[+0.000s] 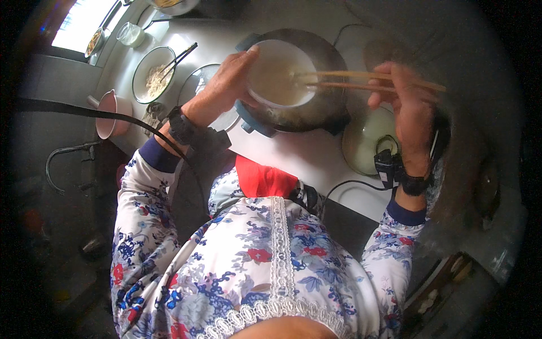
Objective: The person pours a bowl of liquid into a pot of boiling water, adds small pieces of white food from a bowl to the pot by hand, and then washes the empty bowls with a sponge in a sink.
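My left hand (230,80) grips the rim of a white bowl (281,53), thumb on top and fingers underneath. The bowl holds a cloudy, pale beige liquid (275,82) and is held above a dark round cooking pan (332,106) with blue-grey side handles. A pair of long wooden chopsticks (343,74) is pinched in my right hand (408,93). Their tips reach over the bowl's right rim to the liquid. Haze blurs the right side, and the bowl hides much of the pan's inside.
Left on the white counter (271,148) stand a glass bowl (135,80) of pale shreds with dark chopsticks (180,59), a pink pot (116,112) and a glass jar (130,34). A glass lid (366,144) lies under my right forearm. A black cable (97,113) crosses my left wrist. A faucet (63,150) is far left.
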A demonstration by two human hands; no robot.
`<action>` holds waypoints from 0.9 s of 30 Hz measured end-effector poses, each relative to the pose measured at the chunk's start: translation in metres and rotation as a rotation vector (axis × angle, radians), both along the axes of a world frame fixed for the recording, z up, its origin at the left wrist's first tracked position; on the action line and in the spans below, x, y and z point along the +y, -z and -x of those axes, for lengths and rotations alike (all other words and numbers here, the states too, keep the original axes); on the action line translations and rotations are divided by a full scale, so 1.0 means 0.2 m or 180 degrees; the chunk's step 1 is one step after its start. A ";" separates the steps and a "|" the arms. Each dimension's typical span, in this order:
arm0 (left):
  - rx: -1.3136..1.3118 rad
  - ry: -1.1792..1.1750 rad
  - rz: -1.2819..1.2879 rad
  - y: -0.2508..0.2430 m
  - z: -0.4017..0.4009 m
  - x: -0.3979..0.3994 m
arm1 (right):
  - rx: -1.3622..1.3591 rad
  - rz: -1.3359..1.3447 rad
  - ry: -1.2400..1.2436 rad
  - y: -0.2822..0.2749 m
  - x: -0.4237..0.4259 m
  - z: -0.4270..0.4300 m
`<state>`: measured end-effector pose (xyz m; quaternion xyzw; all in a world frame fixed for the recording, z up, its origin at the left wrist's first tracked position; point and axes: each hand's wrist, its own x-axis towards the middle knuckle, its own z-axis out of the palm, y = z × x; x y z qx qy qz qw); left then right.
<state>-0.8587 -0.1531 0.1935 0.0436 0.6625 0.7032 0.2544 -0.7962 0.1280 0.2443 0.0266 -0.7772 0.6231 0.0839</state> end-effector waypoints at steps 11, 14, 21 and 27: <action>0.2887 -0.0540 0.2891 0.20 0.20 -0.11 | 0.0162 0.0233 0.0415 0.10 0.01 0.01; 0.2738 -0.0761 0.3158 0.10 0.14 -0.04 | 0.0137 -0.0024 0.0442 0.13 -0.01 0.02; 0.3081 -0.0872 0.3187 0.04 0.10 -0.02 | -0.0119 -0.0244 0.0411 0.19 -0.05 0.07; 0.3549 -0.0710 0.3119 0.05 0.12 -0.04 | -0.0135 -0.0006 0.0232 0.26 -0.14 0.13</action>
